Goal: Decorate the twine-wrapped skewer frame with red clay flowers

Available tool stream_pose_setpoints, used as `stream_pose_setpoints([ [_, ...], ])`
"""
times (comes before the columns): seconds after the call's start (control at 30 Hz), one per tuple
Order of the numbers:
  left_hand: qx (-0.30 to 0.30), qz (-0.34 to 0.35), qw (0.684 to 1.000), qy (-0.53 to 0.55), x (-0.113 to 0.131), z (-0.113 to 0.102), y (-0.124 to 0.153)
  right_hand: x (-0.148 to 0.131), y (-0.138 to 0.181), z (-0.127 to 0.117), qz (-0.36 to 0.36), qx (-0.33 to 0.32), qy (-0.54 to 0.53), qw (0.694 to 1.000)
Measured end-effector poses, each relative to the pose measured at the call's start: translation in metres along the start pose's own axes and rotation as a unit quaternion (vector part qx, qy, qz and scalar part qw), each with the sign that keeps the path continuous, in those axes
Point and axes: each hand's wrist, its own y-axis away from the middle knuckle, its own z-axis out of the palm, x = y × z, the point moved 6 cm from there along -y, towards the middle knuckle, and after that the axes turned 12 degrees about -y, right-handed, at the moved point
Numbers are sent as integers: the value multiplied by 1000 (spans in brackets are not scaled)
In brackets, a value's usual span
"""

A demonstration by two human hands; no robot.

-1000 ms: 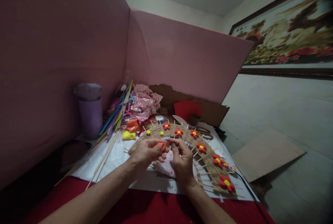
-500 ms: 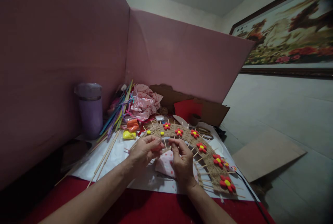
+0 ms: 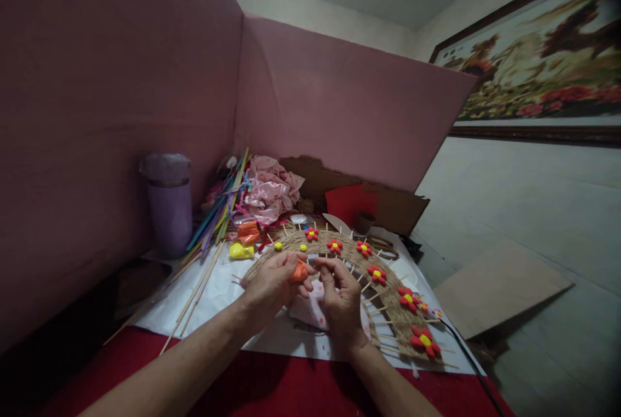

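Note:
My left hand is closed around a lump of orange clay, held just above the table. My right hand is pinched close beside it, fingertips touching the clay's right side. Both hover over a curved woven twine arch with wooden sticks poking out. Red clay flowers with yellow centres sit along the arch. Two small yellow clay balls lie on its left end. A white cloth with pink dots lies under my hands.
A purple tumbler stands at the left by the pink partition. Coloured sticks, pink crumpled wrap, orange and yellow clay packets, cardboard and a tape roll crowd the back. White paper covers the red tabletop.
The orange clay, briefly hidden in my left fingers, shows again between both hands. My hands stayed in nearly the same place.

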Motion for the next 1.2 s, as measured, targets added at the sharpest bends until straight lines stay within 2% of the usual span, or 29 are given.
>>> stream_pose_setpoints([
  [0.17, 32, 0, 999, -42, 1, -5, 0, -1, 0, 0, -3, 0, 8, 1000],
  [0.4, -34, -10, 999, 7, -2, 2, -1, 0, 0, 0, -1, 1, 5, 1000],
  [0.57, -27, -9, 999, -17, -3, 1, 0, 0, 0, 1, -1, -3, 8, 1000],
  [0.73, -45, -12, 998, 49, 3, 11, 4, 0, -1, 0, -11, 1, -4, 1000],
  [1.0, -29, -14, 999, 3, -3, 3, 0, 6, 0, -1, 10, 1, -11, 1000],
  [1.2, 5, 19, 999, -51, -3, -7, -4, 1, 0, -1, 0, 3, 12, 1000],
])
